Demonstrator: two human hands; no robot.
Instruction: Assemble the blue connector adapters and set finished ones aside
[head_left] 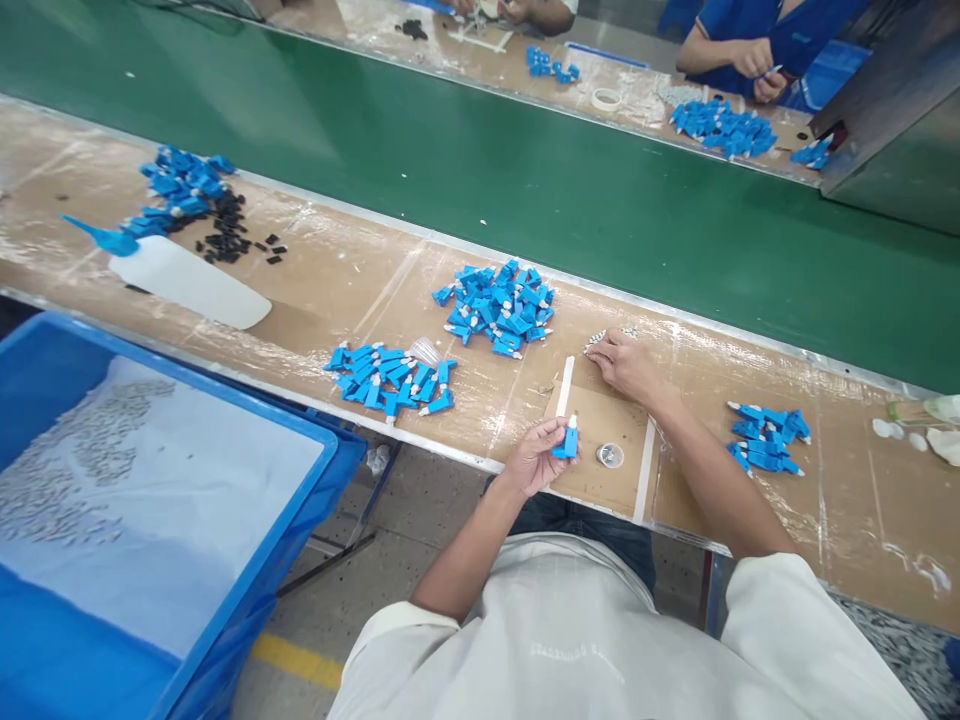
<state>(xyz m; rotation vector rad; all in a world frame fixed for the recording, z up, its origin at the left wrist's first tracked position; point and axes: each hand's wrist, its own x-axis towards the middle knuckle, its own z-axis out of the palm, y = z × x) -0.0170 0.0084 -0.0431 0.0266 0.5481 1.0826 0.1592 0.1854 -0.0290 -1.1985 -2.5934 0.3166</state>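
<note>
Between the fingers of my left hand [534, 458] is a small blue plastic part [568, 441] with a white tip pointing up. My right hand [626, 362] reaches forward to a little pile of small pale pieces [598, 341], its fingertips closed down at the pile's edge. Whether they pinch a piece is hidden. On the cardboard between my forearms stands a small round clear cup [610, 456]. Beyond my left hand lie a heap of blue parts [499, 305] and a second group of blue parts [390, 378] nearer the table edge.
More blue parts [769, 438] lie at right. Leftward are a white bottle with blue nozzle [191, 280] and black pieces [225, 228]. A blue tray [300, 490] with a white sheet stands lower left. Across the green belt [450, 170], co-workers' hands [757, 70] handle parts.
</note>
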